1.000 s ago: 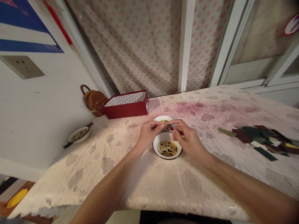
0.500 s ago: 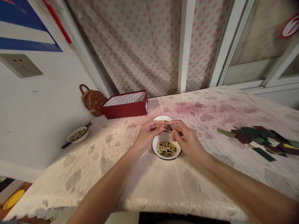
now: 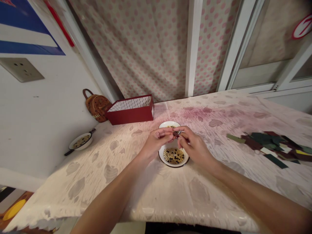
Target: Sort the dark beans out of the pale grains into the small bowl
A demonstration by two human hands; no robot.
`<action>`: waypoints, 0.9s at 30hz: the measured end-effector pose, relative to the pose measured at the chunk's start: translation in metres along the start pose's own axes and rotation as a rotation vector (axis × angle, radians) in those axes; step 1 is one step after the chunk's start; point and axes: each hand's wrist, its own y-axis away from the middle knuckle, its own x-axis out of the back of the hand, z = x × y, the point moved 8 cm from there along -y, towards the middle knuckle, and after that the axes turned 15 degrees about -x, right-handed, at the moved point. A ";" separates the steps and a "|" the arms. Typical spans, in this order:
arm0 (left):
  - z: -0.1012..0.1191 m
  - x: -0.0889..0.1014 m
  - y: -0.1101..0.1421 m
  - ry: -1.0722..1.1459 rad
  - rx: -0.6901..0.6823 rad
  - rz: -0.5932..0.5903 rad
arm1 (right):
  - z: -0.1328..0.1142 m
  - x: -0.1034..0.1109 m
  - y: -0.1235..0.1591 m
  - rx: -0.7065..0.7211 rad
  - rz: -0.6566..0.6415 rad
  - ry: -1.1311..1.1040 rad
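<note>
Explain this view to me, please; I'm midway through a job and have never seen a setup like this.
There's no robot here: these are a person's bare hands, seen by a camera worn on the head, looking forward and down.

The left hand and right hand meet over two white bowls, pinching a small brown piece between their fingers. The near bowl holds pale and dark beads or beans; the far bowl is partly hidden.

On the patterned tablecloth, the left side has another white bowl, a brown mini backpack and an open red box. Flat coloured pieces lie at right.
</note>
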 end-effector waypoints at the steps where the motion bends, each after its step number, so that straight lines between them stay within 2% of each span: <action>1: 0.000 0.000 0.000 0.001 -0.001 0.005 | 0.000 0.000 0.000 0.001 -0.003 0.002; 4: -0.001 0.006 -0.004 -0.029 -0.022 0.043 | 0.000 0.000 0.000 -0.001 -0.003 0.009; 8: 0.003 0.019 -0.016 -0.211 -0.145 0.102 | 0.000 0.004 0.000 -0.019 0.044 0.039; 13: 0.016 0.020 -0.018 -0.516 -0.240 0.054 | 0.002 0.011 -0.001 -0.045 0.104 0.055; 16: 0.024 0.006 -0.008 -0.662 -0.235 -0.126 | 0.003 0.012 -0.001 -0.047 0.111 0.042; 19: 0.023 -0.020 0.007 -0.763 -0.216 -0.451 | 0.002 0.012 -0.001 -0.040 0.112 0.037; 21: 0.021 -0.033 0.014 -0.870 -0.242 -0.619 | 0.002 0.011 -0.001 -0.045 0.112 0.044; 23: 0.020 -0.041 0.017 -0.993 -0.288 -0.697 | 0.002 0.011 -0.001 -0.051 0.112 0.048; 27: 0.016 -0.047 0.015 -1.138 -0.298 -0.726 | 0.001 0.011 -0.001 -0.055 0.117 0.063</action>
